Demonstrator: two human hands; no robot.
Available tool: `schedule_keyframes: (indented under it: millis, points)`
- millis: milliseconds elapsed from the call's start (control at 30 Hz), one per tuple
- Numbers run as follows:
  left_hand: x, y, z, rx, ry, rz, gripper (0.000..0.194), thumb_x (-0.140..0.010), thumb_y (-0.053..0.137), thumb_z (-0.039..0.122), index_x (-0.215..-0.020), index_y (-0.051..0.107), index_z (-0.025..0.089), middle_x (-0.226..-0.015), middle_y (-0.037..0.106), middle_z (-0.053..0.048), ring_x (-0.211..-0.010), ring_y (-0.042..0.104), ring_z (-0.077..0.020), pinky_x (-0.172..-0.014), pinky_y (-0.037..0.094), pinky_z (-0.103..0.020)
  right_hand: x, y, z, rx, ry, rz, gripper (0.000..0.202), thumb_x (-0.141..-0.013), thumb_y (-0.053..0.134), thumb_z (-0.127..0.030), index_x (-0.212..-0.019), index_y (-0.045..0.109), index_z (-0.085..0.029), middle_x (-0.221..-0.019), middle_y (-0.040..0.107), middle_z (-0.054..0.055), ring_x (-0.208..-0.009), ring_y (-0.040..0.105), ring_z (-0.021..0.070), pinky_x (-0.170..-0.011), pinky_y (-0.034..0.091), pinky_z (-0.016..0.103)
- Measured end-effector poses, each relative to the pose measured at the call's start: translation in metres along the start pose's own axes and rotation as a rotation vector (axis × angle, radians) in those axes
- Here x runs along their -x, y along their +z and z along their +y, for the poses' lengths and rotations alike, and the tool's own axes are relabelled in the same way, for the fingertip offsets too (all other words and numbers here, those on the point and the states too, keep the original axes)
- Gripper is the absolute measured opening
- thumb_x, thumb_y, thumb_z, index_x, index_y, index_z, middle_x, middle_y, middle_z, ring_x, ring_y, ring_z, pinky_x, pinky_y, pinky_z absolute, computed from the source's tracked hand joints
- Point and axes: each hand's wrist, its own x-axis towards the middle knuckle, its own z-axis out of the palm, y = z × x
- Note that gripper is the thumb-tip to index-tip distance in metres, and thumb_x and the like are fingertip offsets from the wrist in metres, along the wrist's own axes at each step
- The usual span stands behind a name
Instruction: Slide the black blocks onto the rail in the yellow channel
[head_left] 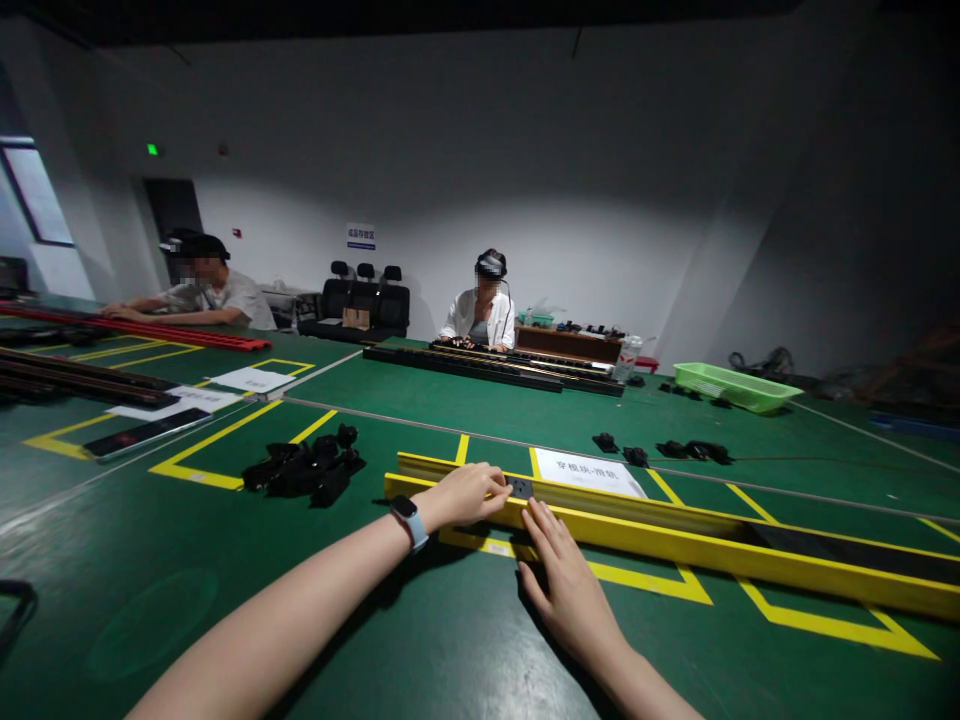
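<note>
A long yellow channel rail (645, 530) lies across the green table in front of me. Near its left end, a small black module with holes in its top (520, 487) sits inside the channel. My left hand (469, 495), a light-blue watch (409, 522) on its wrist, reaches over the rail, thumb and fingers pinched at the module's left side. The exact contact is partly hidden by the fingers. My right hand (559, 575) has its fingers stretched out, their tips against the near wall of the rail just right of the module.
Black parts (304, 465) lie piled left of the rail. Behind it are a paper sign (589, 472), loose black pieces (694, 452) and a green basket (739, 388). A co-worker (484, 305) sits opposite at dark rails (487, 368); another person (214, 290) is at red rails (180, 332).
</note>
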Motion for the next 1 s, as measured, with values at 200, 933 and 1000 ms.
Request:
schedule_keyframes:
  millis: [200,933,1000]
  points:
    - [-0.007,-0.007,-0.009,0.057,0.094,-0.046,0.035,-0.092,0.042,0.037,-0.096,0.072,0.022,-0.118,0.061,-0.006,-0.1,0.058,-0.0174,-0.089,0.043,-0.027,0.0,-0.001,-0.001,-0.003,0.012,-0.008,0.057,-0.087,0.043,-0.021,-0.142,0.03,-0.017,-0.151,0.026,0.007,-0.139,0.021,0.0231,-0.111,0.032,0.045]
    - [-0.041,-0.015,0.008,0.024,0.091,-0.364,0.037,-0.095,0.036,0.04,-0.111,0.067,0.028,-0.129,0.058,0.002,-0.095,0.054,-0.0182,-0.083,0.039,-0.027,0.0,0.002,-0.001,0.004,0.026,-0.007,0.054,-0.085,0.045,-0.021,-0.138,0.037,-0.013,-0.15,0.027,0.012,-0.138,0.023,0.0253,-0.109,0.033,0.048]
    - [-0.042,-0.016,0.01,0.04,0.062,-0.376,0.038,-0.094,0.037,0.039,-0.114,0.066,0.026,-0.126,0.06,0.0,-0.094,0.054,-0.0184,-0.082,0.04,-0.027,0.0,0.001,-0.001,-0.013,0.026,0.004,0.053,-0.086,0.045,-0.021,-0.138,0.038,-0.014,-0.149,0.028,0.012,-0.138,0.024,0.0252,-0.109,0.034,0.048]
